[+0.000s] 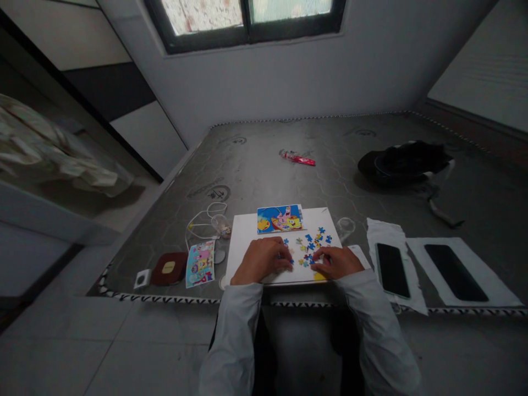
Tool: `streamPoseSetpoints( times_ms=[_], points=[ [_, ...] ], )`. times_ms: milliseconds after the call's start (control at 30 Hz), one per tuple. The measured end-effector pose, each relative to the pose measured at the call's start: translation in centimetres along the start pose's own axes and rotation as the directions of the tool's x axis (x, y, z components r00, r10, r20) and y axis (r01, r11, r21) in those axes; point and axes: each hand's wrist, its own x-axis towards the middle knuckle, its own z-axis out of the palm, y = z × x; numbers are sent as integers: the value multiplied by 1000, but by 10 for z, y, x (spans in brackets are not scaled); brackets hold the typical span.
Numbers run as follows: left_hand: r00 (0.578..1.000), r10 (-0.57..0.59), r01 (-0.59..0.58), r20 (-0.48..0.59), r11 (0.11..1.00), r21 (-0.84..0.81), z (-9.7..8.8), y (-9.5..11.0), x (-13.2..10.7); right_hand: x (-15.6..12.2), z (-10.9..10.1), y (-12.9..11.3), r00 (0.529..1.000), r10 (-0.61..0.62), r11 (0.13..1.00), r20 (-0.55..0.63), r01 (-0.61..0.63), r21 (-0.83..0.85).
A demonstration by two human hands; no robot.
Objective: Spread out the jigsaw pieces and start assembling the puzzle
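Loose jigsaw puzzle pieces [321,237], mostly blue and yellow, lie scattered on a white board [241,242]. My left hand [266,257] rests at the board's middle, fingers curled and closed about a small blue puzzle piece [292,262] that the fingertips partly hide. From the right, my right hand [339,262] reaches in with thumb and index finger closed at the edge of another blue puzzle piece [311,258]. Behind the hands, a cartoon picture card [280,219] lies at the board's far side.
Left of the board are a second cartoon sheet [201,264], a brown case [169,268], a small white box [142,279] and a white cable [198,220]. Two dark phones [392,269] lie on white sheets at right. Farther back are a red packet [300,159] and a black cap [388,165].
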Motion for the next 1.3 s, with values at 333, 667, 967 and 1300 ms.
streamPoseSetpoints(
  times_ms=[333,667,967,1300],
  points=[
    [993,-84,76,85,993,89,2,3,0,0,-1,18,999,-35,999,-34,33,-37],
    [998,-47,47,40,999,-14,3,-4,-1,-1,1,9,995,-50,999,-83,51,19],
    [994,-5,13,-109,998,68,6,13,7,-1,-3,8,995,-22,1000,-96,22,7],
    [996,80,-76,-44,993,92,23,13,13,0,2,12,997,-15,999,-76,18,34]
  ],
)
